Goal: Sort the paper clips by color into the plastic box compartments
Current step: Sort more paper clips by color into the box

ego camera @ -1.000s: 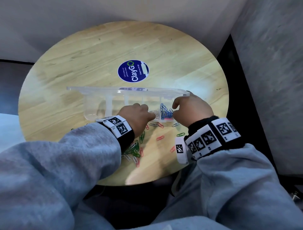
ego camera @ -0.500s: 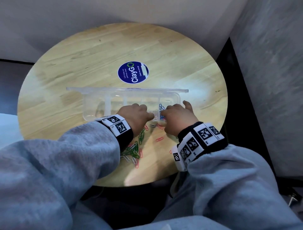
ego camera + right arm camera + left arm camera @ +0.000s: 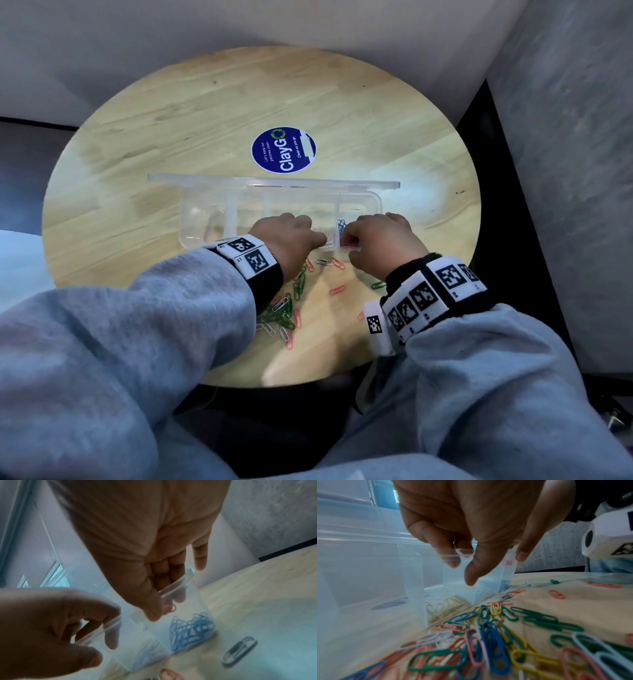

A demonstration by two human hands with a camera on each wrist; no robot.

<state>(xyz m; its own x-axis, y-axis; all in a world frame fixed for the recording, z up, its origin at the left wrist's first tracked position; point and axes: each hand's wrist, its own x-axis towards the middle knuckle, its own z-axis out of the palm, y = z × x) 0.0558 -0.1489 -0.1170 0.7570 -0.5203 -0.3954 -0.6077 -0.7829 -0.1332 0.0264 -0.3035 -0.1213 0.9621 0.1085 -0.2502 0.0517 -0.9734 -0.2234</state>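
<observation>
A clear plastic box [image 3: 205, 219] with its lid swung back lies on the round wooden table. Blue paper clips [image 3: 192, 627] fill its rightmost compartment, and pale yellowish clips [image 3: 448, 604] lie in the one beside it. My right hand [image 3: 164, 605] reaches into the right compartment and pinches a pink paper clip [image 3: 169, 607] above the blue ones. At the box's front wall my left hand [image 3: 294, 236] has its fingers curled over the rim and its thumb outside. Loose clips [image 3: 488, 635] in several colours lie in front of the box.
A round blue sticker [image 3: 283, 149] sits behind the box. A silver clip [image 3: 239, 651] lies on the table to the right of the box. The table's near edge [image 3: 274, 383] is close to the clip pile, with grey sleeves over it.
My right hand has moved left from the box's right end to its front wall and now reaches into the right compartment with a pink clip. The left hand has stayed in place.
</observation>
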